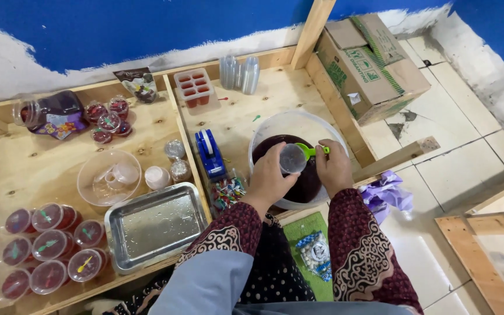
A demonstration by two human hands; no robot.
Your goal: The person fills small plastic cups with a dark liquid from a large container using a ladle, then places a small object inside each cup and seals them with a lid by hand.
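Left hand [270, 177]: fingers wrapped round a small clear plastic cup [292, 158], held tilted over the tub, mouth twd the camera.
Right hand [334, 167]: closed on the handle of a green scoop [312, 151]; scoop bowl sits right at the cup's rim.
Cup feel: prob. very light, thin-walled, flexes if squeezed; likely slick if wet. Best held round the side wall, as now, not by the rim.
Liquid: dark red, fills a white round tub [328, 129] directly under both hands; looks sloshy, drips likely.
Edges: tub rim just below the grip; wooden post [319, 26] and cardboard box [374, 64] beyond the right hand.
Left of grip: blue tape dispenser [209, 153], pile of small coloured picks [227, 192], then a metal tray [156, 226].
Open room: bare wood beyond the tub, twd a stack of clear cups [239, 73].
Far left of grip: filled, lidded red cups [47, 244] in rows.
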